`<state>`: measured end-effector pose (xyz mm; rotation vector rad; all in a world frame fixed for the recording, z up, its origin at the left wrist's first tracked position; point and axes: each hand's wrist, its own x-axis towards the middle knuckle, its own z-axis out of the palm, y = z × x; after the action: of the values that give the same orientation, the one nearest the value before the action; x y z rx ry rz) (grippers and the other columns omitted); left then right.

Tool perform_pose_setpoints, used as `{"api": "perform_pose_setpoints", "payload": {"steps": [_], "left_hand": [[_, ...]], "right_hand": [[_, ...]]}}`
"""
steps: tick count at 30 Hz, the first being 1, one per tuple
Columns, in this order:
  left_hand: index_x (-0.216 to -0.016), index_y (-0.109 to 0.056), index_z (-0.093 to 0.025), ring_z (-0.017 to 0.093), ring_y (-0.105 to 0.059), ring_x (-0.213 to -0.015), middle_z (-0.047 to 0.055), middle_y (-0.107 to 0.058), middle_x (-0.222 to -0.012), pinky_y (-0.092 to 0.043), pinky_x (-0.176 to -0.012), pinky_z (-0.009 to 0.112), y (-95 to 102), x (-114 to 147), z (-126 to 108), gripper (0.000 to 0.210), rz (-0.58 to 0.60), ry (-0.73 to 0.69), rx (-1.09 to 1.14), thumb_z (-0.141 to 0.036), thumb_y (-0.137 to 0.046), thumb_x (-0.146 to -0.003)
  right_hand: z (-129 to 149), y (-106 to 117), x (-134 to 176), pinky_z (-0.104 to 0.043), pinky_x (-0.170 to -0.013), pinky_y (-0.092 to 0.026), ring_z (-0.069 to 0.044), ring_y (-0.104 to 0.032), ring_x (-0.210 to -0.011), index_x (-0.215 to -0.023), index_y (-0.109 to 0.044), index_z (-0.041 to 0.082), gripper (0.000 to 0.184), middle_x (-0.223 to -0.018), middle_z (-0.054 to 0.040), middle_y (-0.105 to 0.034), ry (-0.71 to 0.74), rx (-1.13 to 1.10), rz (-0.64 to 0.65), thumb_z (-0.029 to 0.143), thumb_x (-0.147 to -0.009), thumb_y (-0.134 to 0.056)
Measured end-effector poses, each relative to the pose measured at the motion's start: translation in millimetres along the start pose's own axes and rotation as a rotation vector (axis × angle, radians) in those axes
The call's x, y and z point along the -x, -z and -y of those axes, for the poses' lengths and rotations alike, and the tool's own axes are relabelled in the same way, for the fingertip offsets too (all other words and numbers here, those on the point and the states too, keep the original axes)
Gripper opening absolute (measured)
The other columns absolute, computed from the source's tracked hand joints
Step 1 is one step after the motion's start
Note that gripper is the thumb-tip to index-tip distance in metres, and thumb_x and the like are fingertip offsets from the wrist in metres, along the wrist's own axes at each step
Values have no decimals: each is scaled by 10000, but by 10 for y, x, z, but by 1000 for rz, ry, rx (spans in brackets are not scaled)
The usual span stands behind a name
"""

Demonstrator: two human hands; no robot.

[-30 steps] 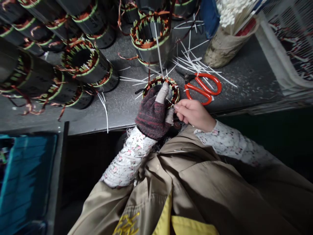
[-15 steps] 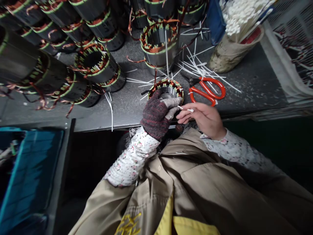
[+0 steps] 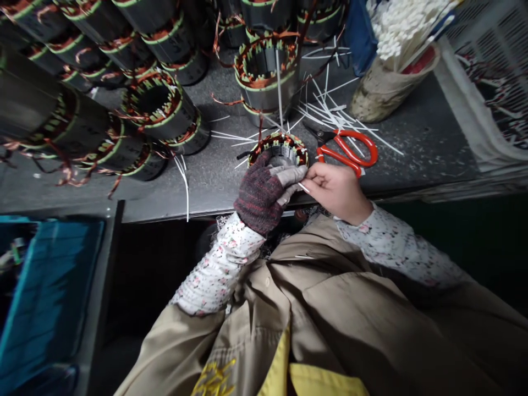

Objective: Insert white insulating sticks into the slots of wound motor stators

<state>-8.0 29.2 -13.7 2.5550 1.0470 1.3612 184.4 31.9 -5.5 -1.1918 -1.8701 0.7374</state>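
A motor stator (image 3: pixel 297 144) with copper windings and pale green slot liners sits near the front edge of the bench. My left hand (image 3: pixel 262 192), in a dark knit glove with greyish fingertips, is closed over its near rim. Bare, my right hand (image 3: pixel 336 187) pinches a thin white cable tie (image 3: pixel 303 187) beside the left fingertips; much of the tie is hidden by the fingers. Another white cable tie (image 3: pixel 279 93) stands up from the stator's far rim. Close to my right hand lie red-handled scissors (image 3: pixel 355 149).
Stacked stators (image 3: pixel 159 104) fill the left and back of the bench. Loose white strips (image 3: pixel 330 113) are scattered behind the scissors. A worn cup (image 3: pixel 377 93) stuffed with white cable ties stands at right, next to a white plastic basket (image 3: pixel 466 104). A blue bin (image 3: pixel 53 275) is low on the left.
My right hand has moved slightly up and left, closing in on the stator rim and the left fingertips. The tie's white head, visible before, is now covered by the fingers.
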Motion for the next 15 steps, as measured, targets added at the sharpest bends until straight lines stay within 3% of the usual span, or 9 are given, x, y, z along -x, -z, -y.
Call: {"api": "perform_pose_setpoints", "payload": {"steps": [7, 12, 15], "left_hand": [[-1129, -716, -213, 193, -733, -1119, 55, -780, -1123, -543, -1104, 432, 0, -13, -38, 240, 88, 76, -107, -325, -532, -1024], [-1178, -638, -198, 207, -678, -1232, 98, -708, -1274, -582, -1050, 422, 26, 0, -123, 216, 70, 148, -141, -327, -557, -1024], [-1050, -618, -186, 235, -680, -1210, 131, -692, -1267, -607, -1008, 436, 43, 32, -104, 229, 74, 188, -138, -404, -642, -985]], "right_hand": [[264, 207, 35, -305, -542, -303, -122, -447, -509, -603, -483, 228, 342, -543, 25, -494, 135, -6, 133, 286, -931, -559], [283, 370, 83, -296, -573, -423, -131, -530, -574, -750, -654, 242, 272, -674, 10, -599, 87, -365, 77, 320, -1003, -588], [176, 302, 121, -334, -640, -505, -188, -634, -751, -759, -668, 249, 349, -847, -44, -671, 35, -618, 205, 521, -973, -622]]}}
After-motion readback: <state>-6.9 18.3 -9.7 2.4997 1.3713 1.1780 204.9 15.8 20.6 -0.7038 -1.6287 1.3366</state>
